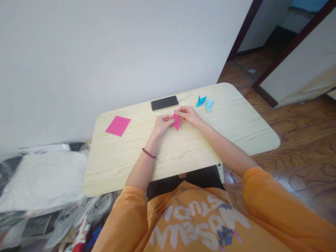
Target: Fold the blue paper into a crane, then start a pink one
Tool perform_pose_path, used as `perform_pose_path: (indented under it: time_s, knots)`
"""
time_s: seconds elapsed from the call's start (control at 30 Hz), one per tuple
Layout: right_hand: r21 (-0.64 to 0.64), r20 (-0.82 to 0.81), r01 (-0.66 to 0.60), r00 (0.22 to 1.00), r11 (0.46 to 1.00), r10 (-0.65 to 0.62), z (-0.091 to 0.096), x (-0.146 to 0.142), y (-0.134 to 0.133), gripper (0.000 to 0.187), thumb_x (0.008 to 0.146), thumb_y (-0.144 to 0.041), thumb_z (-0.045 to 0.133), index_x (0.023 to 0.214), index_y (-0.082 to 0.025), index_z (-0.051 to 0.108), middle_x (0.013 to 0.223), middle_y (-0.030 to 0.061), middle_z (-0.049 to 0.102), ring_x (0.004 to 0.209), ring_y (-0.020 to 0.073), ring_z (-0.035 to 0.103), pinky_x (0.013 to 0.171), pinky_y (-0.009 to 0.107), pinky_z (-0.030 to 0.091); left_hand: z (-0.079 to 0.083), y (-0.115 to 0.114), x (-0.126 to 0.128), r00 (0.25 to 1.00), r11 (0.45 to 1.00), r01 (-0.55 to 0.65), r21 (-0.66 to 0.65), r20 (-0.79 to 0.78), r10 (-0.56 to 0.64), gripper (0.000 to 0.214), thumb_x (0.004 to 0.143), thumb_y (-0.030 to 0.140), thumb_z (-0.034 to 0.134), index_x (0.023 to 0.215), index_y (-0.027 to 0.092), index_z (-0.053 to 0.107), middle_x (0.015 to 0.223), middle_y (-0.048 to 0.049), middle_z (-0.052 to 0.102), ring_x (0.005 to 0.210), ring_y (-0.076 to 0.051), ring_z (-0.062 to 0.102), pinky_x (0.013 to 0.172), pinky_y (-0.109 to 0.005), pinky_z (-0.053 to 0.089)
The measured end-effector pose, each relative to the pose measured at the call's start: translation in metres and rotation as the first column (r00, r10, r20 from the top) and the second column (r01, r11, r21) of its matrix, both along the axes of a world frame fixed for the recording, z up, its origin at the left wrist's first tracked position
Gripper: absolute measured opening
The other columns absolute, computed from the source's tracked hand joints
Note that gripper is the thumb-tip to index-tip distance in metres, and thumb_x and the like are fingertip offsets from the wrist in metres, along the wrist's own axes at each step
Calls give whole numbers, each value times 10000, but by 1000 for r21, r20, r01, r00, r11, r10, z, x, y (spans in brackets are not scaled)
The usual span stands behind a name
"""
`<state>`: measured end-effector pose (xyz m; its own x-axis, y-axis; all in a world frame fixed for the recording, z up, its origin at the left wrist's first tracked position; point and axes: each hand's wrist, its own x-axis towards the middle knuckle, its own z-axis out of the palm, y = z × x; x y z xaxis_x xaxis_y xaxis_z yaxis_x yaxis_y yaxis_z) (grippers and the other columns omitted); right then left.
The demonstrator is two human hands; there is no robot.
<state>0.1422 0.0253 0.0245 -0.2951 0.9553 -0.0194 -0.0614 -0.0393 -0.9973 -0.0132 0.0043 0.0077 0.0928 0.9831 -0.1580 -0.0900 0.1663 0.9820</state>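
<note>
A folded pink paper piece [177, 122] is held just above the light wooden table [126, 157], near its middle. My left hand [163, 124] pinches its left side, fingers closed on the paper. My right hand [187, 114] pinches its upper right corner. A red bead bracelet sits on my left wrist. Both forearms reach out from orange sleeves.
A flat pink paper square [118, 126] lies at the table's left. A dark phone [164, 103] with a cable lies at the back edge. Two folded blue paper figures [204, 102] sit to the right. White bags [42, 178] pile up left of the table; wood floor is on the right.
</note>
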Motion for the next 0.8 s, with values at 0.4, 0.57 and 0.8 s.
perform_pose_path:
  time_s: [0.4,0.57,0.8]
  knots:
    - [178,159,-107,984,978,78,-10,0,4,343,821,-463,587,649,-183,489,518,-66,381,521,82,327,499,242,223,5,2,0,997,998,-50,-46,60,53,208,531,265,826,647,138,708,655,-27,696,588,-100,586,654,-240,456]
    - [179,174,-105,982,978,74,-9,0,3,310,830,-400,587,640,-190,460,509,-69,374,512,79,328,490,232,227,4,3,1,990,993,-98,-60,92,103,232,507,267,842,642,140,704,644,-25,695,582,-104,589,634,-238,460]
    - [90,126,-85,989,992,73,-11,-1,4,255,807,-366,645,703,-178,509,493,-71,437,455,63,355,449,211,243,2,5,1,976,986,-153,-63,145,161,209,530,234,839,621,130,684,623,-21,682,561,-104,591,639,-253,478]
